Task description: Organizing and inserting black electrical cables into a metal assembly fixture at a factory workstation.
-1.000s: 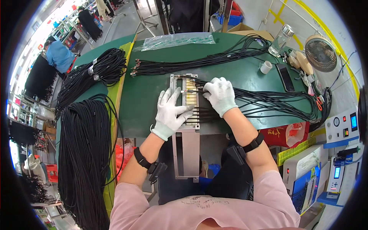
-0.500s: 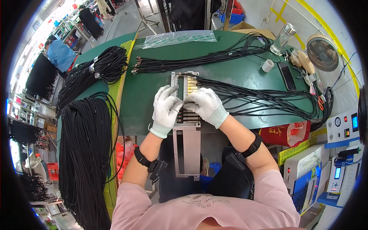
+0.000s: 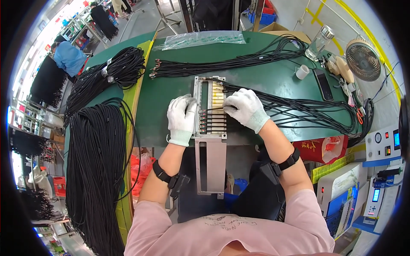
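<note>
Evidently, in the head view, the right hand (image 3: 244, 109) has its thumb and fingertips pinched together on a black cable (image 3: 217, 109) that lies across the metal fixture (image 3: 209, 94), set at the middle of the near side of the table. The left hand (image 3: 181, 117) rests just beside the fixture's left rail, fingers loosely curled; whether they close on anything I cannot tell, though it seems placed to steady that side. The slots appear to keep the cable ends (image 3: 213, 125) parallel and apart, while their lengths trail right, probably to leave the left side free.

The green table (image 3: 164, 90) also bears a straightened cable bundle (image 3: 222, 67) on its far side, with a clear plastic bag (image 3: 205, 40) beyond. At left, a long cable heap (image 3: 96, 170) droops beside a yellow strip (image 3: 136, 98). On the right lie a white roll (image 3: 302, 72) and a phone (image 3: 323, 85), near a fan (image 3: 363, 59). In the room, a person in blue (image 3: 70, 57) appears far left; a control box (image 3: 380, 138) stands near right.
</note>
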### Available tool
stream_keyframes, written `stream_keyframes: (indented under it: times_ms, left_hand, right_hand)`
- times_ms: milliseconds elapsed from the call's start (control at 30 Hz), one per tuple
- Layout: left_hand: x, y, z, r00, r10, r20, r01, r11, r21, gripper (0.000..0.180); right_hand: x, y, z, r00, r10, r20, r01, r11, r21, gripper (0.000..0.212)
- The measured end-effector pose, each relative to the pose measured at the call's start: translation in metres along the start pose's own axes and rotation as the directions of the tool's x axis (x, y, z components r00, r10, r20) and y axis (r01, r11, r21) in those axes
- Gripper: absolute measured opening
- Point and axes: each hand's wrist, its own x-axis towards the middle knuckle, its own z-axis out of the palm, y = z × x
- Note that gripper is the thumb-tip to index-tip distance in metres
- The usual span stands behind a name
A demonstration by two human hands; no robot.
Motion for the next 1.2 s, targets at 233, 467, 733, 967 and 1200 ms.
stream_keyframes:
  times_ms: [233, 467, 733, 967, 1200]
  left_hand:
    - [0.000, 0.005, -0.004, 0.991, -0.111, 0.077, 0.115, 0.992, -0.045, 0.014]
    - [-0.001, 0.021, -0.001, 0.881, 0.319, 0.348, -0.405, 0.890, 0.209, 0.025]
    - [0.002, 0.016, -0.002, 0.872, 0.284, 0.398, -0.374, 0.912, 0.168, 0.025]
    - [0.008, 0.008, 0.011, 0.940, 0.180, 0.289, -0.181, 0.983, -0.025, 0.024]
    - [0.002, -0.047, -0.009, 0.952, 0.248, 0.179, -0.256, 0.966, 0.020, 0.027]
  right_hand:
    - [-0.002, -0.004, 0.004, 1.000, 0.019, 0.006, -0.019, 0.997, -0.069, 0.007]
    - [-0.007, 0.000, 0.021, 1.000, 0.011, -0.013, -0.013, 0.994, -0.108, 0.009]
    - [0.012, 0.024, 0.010, 0.957, 0.267, -0.112, -0.289, 0.895, -0.339, 0.016]
    - [0.005, 0.030, -0.018, 0.956, 0.102, -0.275, -0.164, 0.963, -0.213, 0.011]
    - [0.027, -0.015, 0.030, 0.960, -0.090, -0.267, 0.091, 0.996, -0.006, 0.013]
